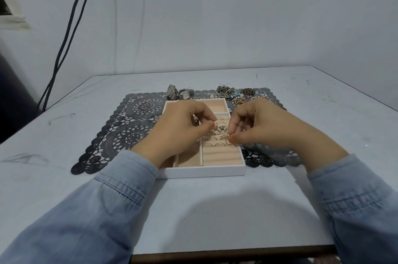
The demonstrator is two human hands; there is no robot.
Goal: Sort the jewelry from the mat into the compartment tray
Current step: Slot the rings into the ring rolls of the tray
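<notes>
Ring [228,142], thin silver: pinched by right hand [258,126] above the padded rows of the tray [202,172], left hand [183,126] pinching a second ring [215,122] there too; best pressed upright into a free slot, clear of seated neighbours.

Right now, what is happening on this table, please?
A person is sorting jewelry. The left hand pinches a small ring over the ring rolls of the white tray, and the right hand pinches a second ring at the rolls. Other rings sit there already. Watches, a bracelet pile and loose rings lie on the lace mat.
</notes>
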